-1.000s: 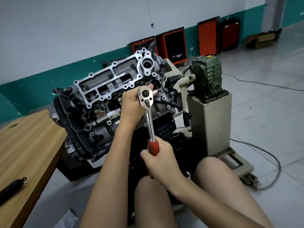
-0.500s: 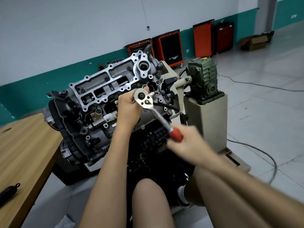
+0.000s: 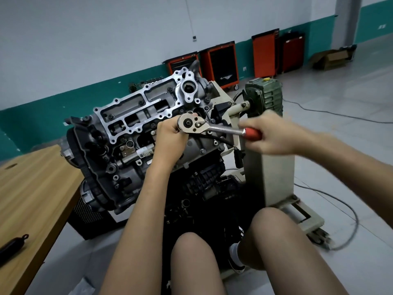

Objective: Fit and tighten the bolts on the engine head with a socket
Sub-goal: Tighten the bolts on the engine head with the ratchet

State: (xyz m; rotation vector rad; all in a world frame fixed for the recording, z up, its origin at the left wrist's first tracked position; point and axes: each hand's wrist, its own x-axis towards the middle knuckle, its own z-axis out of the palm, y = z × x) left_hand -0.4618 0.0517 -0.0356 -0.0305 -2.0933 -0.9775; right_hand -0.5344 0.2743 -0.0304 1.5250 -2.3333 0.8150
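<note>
Two hands work one ratchet (image 3: pixel 200 125) on the engine (image 3: pixel 127 145), which sits tilted at the centre of view. The left hand (image 3: pixel 170 135) curls round the ratchet's round head, against the engine's upper face. The right hand (image 3: pixel 272 136), blurred, grips the red handle (image 3: pixel 253 134), which points toward three o'clock. A wooden table (image 3: pixel 32 188) lies at eight o'clock.

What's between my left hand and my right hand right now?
The ratchet's steel shaft, running from the left hand at its round head to the right hand on the red grip; head view.
</note>
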